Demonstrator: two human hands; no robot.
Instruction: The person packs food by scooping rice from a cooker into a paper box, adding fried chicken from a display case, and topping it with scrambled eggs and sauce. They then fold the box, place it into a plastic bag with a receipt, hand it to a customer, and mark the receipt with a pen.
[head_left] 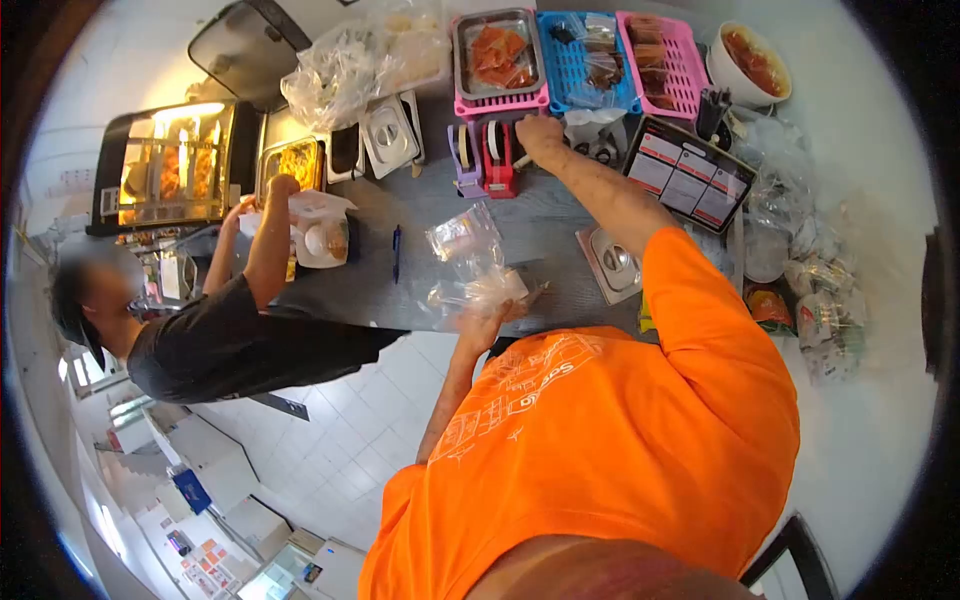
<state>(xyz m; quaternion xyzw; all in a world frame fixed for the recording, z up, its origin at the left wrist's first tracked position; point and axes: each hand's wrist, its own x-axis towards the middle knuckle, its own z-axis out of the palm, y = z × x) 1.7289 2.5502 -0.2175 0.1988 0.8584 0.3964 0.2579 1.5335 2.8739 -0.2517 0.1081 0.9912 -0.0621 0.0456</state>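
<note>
My left hand (484, 324) grips a clear plastic bag (492, 288) near the front edge of the dark table. A pale item shows through the bag, too blurred to name. Just behind it lies a second clear packet (465, 233) with something flat inside. My right hand (540, 134) is stretched far across the table, its fingers curled beside a red tape dispenser (498, 160). What those fingers hold, if anything, is hidden. A purple tape dispenser (467, 160) stands left of the red one.
At left, a co-worker (215, 330) handles a white takeaway container (322, 240) by a lit food warmer (175, 165). Pink and blue baskets (625, 100) line the back. A tablet (690, 172) leans at right. A blue pen (396, 254) and a metal lid (612, 262) lie on the table.
</note>
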